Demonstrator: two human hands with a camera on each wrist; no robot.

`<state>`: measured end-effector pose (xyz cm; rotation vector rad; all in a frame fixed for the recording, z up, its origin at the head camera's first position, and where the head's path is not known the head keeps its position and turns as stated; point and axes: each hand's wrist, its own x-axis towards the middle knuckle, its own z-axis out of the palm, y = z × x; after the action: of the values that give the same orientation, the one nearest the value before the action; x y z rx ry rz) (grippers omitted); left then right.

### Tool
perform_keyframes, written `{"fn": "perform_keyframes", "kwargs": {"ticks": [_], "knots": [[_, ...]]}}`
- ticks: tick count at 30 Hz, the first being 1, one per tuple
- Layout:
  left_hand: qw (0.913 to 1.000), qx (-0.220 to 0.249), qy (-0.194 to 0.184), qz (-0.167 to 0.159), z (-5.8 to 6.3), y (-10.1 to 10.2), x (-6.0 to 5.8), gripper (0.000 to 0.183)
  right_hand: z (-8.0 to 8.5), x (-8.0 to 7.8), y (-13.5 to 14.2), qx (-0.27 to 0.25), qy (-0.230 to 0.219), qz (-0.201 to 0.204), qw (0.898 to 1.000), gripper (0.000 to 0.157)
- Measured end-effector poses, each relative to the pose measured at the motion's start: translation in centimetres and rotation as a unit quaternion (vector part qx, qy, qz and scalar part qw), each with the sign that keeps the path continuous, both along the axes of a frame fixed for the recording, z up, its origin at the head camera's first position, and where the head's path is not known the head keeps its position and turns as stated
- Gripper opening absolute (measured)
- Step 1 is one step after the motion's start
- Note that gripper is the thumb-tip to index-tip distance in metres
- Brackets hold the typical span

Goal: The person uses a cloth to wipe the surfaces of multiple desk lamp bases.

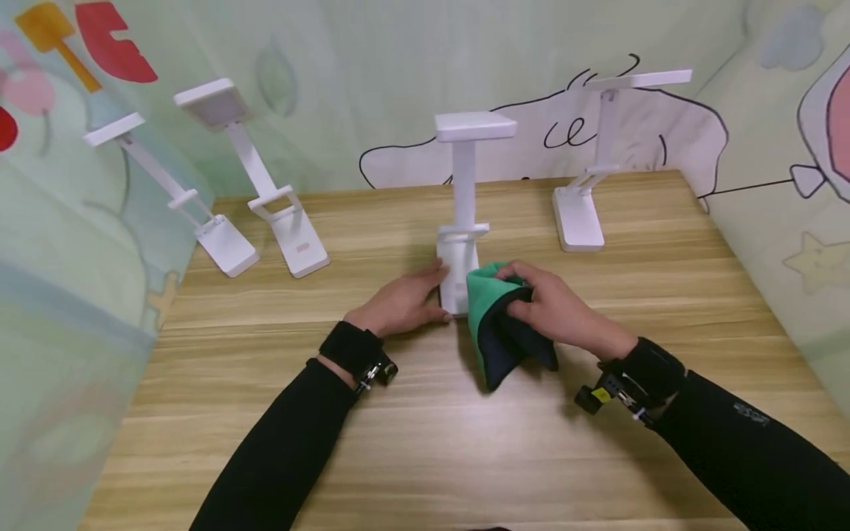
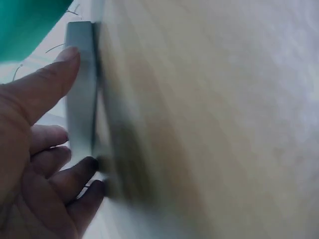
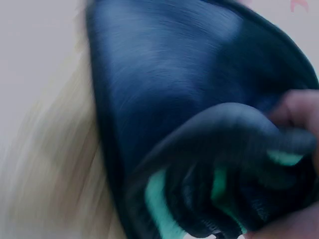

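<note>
A white desk lamp stands upright at the middle of the table, its head level above the post. My left hand grips the lamp's base from the left, thumb at the near edge and fingers along the side. The left wrist view shows that thumb pressed to the edge of the base. Bunched in my right hand is a cloth, green on one face and dark navy on the other. It hangs against the base's right side. Close up, the right wrist view shows its dark face and folds.
Two more white desk lamps, one at the far left and one beside it, stand on the wooden table. Another white lamp is at the back right. A printed curtain encloses the table's back and sides.
</note>
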<state>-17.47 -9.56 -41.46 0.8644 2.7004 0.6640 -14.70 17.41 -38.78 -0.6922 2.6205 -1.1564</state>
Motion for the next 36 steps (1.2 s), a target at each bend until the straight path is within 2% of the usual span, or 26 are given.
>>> {"fn": "perform_keyframes", "kwargs": {"ticks": [2,4,6,8,11,14,16,18,20,22,23,24,25,26,27,28,29,30,31,32,33,34,36], "knots": [[0.9986,0.04,-0.016,0.03,1.1,-0.1,0.7,0.055,0.1,0.0,-0.3,-0.058,-0.031,-0.049,0.997,0.034],[0.9924,0.101,-0.036,0.06,2.5,-0.2,1.6,0.04,0.3,0.1,-0.7,-0.107,-0.054,-0.081,0.989,0.033],[0.9799,0.173,-0.065,0.075,3.7,0.1,2.5,0.033,0.5,0.2,-1.1,-0.152,-0.075,-0.103,0.98,0.033],[0.9669,0.229,-0.092,0.067,4.3,0.5,3.2,0.034,0.6,0.3,-1.5,-0.193,-0.092,-0.119,0.97,0.034],[0.9653,0.241,-0.097,0.032,4.4,1.5,4.1,0.054,0.7,0.4,-2.7,-0.254,-0.122,-0.136,0.95,0.034],[0.9745,0.216,-0.058,0.02,4.2,2.5,4.8,0.07,0.9,0.9,-4.4,-0.297,-0.147,-0.15,0.931,0.035],[0.9772,0.208,-0.031,0.027,3.9,3.1,5.1,0.074,1.1,1.5,-5.6,-0.327,-0.167,-0.156,0.917,0.035],[0.9775,0.207,-0.011,0.04,3.7,3.5,5.4,0.076,1.3,2.2,-6.4,-0.375,-0.2,-0.142,0.894,0.036],[0.9761,0.208,-0.001,0.062,3.5,3.6,5.5,0.077,1.5,2.8,-6.8,-0.423,-0.239,-0.102,0.868,0.04],[0.9742,0.208,0.01,0.086,3.4,3.5,5.5,0.075,1.7,3.2,-6.7,-0.45,-0.27,-0.045,0.85,0.047],[0.9732,0.207,0.016,0.098,3.3,3.3,5.4,0.073,1.8,3.3,-6.6,-0.451,-0.284,-0.015,0.846,0.051],[0.9725,0.204,0.023,0.11,3.4,3.1,5.3,0.069,1.8,3.2,-6.3,-0.439,-0.291,0.011,0.85,0.054],[0.9723,0.198,0.032,0.119,3.4,2.7,5.1,0.065,1.8,3.1,-5.9,-0.42,-0.291,0.029,0.859,0.055],[0.9724,0.192,0.045,0.125,3.4,2.3,4.9,0.061,1.7,2.9,-5.4,-0.391,-0.28,0.037,0.876,0.054],[0.9738,0.177,0.059,0.13,3.5,1.8,4.7,0.059,1.6,2.7,-4.9,-0.355,-0.26,0.038,0.897,0.051],[0.9753,0.158,0.077,0.134,3.6,1.3,4.4,0.057,1.4,2.4,-4.2,-0.306,-0.222,0.034,0.925,0.048],[0.9765,0.132,0.094,0.142,3.6,0.7,4.1,0.056,1.1,2.1,-3.6,-0.245,-0.169,0.027,0.954,0.045],[0.9767,0.102,0.11,0.153,3.7,0.1,3.9,0.055,0.8,1.8,-2.9,-0.174,-0.108,0.015,0.979,0.041],[0.9759,0.07,0.126,0.163,3.7,-0.4,3.6,0.054,0.5,1.5,-2.3,-0.101,-0.046,0.003,0.994,0.038],[0.9747,0.039,0.136,0.172,3.8,-0.9,3.3,0.054,0.1,1.2,-1.8,-0.032,0.012,-0.006,0.999,0.037],[0.9743,0.009,0.142,0.175,3.8,-1.2,3.1,0.054,-0.4,1.0,-1.4,0.032,0.064,-0.009,0.997,0.037],[0.9742,-0.018,0.144,0.173,3.9,-1.3,2.9,0.054,-0.8,0.6,-1.1,0.086,0.111,-0.005,0.99,0.039],[0.9764,-0.057,0.141,0.154,4.1,-1.1,2.8,0.055,-1.6,0.1,-0.9,0.147,0.158,0.021,0.976,0.047]]}}
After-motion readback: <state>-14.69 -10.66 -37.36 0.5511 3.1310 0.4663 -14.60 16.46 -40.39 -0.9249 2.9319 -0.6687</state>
